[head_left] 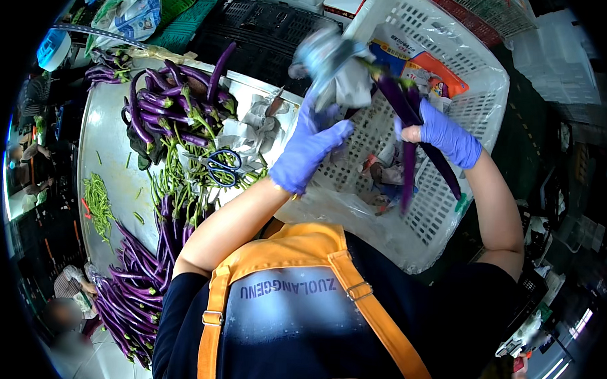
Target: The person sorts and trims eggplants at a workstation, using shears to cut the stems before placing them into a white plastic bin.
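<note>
My right hand [447, 136], in a purple glove with a bare thumb tip, is closed round a few long eggplants [397, 99] above the white crate. Their green stem ends point up and away, the purple ends down into the crate. My left hand [310, 148], also purple-gloved, is raised at the crate's left rim. Its fingers close on a crumpled white and pale-blue wrapper [334, 67], smeared by motion. Part of those fingers is hidden behind it. Left of that wrist lie blue-handled scissors [223, 168] on cut green stems [177, 178].
The perforated white crate [484, 89] has a clear liner, paper scraps and an orange-blue packet [438, 72]. On the metal table [108, 139] lie piled eggplants [163, 104], more eggplants [129, 297] nearer me, and green beans [99, 206]. A black crate [255, 37] stands behind.
</note>
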